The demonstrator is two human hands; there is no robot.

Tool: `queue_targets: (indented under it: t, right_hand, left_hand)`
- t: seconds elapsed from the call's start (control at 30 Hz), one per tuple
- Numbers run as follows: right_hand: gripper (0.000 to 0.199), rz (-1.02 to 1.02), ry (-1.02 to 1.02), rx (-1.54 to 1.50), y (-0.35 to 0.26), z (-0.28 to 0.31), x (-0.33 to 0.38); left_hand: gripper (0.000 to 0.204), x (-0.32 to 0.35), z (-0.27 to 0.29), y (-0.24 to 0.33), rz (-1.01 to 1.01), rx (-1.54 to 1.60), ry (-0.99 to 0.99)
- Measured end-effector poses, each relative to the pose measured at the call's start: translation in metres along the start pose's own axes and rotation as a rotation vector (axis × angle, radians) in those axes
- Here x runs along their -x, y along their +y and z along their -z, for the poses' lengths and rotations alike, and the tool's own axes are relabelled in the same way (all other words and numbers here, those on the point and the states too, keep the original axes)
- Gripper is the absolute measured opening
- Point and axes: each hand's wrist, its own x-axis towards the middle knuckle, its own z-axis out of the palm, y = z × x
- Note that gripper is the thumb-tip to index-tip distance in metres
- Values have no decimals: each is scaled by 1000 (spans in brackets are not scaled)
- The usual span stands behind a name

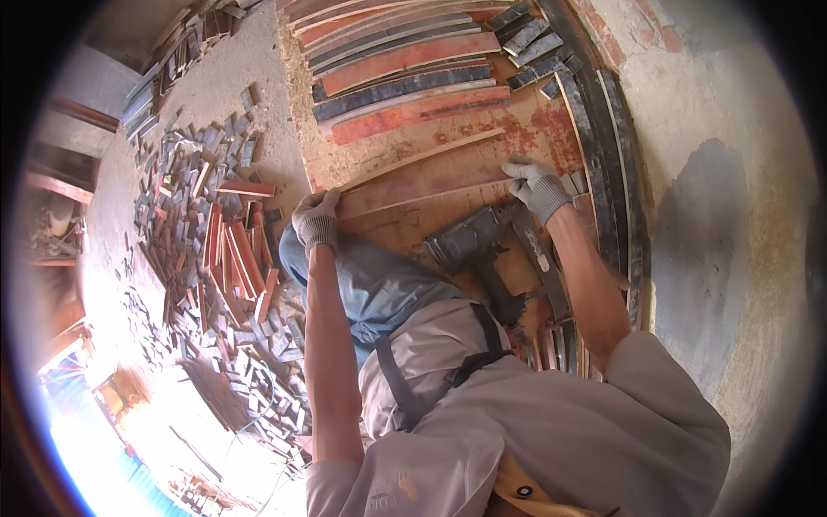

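Observation:
Both my hands wear grey knitted gloves. A flat reddish-brown wooden strip (pixel 422 189) lies crosswise between them on a worn board (pixel 362 159). My left hand (pixel 316 219) is closed around the strip's left end, beside my bent knee. At the other end my right hand (pixel 537 187) has its fingers closed on the strip's tip; part of that grip is hidden. A thin pale lath (pixel 422 158) runs along just beyond the strip. Near my right wrist lies a dark power tool (pixel 468 239) that looks like a nail gun.
Red and black wooden strips (pixel 413 77) lie in rows at the far end, with short dark blocks (pixel 534 52) beside them. Long dark boards (pixel 616 164) line the wall (pixel 724 103) at right. A heap of wood offcuts (pixel 207 172) covers the floor at left.

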Motion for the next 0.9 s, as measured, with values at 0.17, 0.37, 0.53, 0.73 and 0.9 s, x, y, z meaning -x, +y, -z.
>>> queue_targets:
  t: [0.17,0.37,0.53,0.73,0.9]
  right_hand:
    - [21,157,-64,72,-1,-5,22]
    - [31,300,48,161,-22,15,18]
    - [38,360,51,76,-25,12,-5]
    - [34,349,88,210,-17,-19,-28]
    - [32,424,58,243,-2,-27,-28]
  left_hand:
    - [32,1,-2,-3,98,46,18]
    - [28,0,-9,-20,48,118,113]
    - [22,1,-10,-16,102,325,77]
    - [15,4,-9,-8,169,374,101]
    - [13,7,-6,-12,136,380,92]
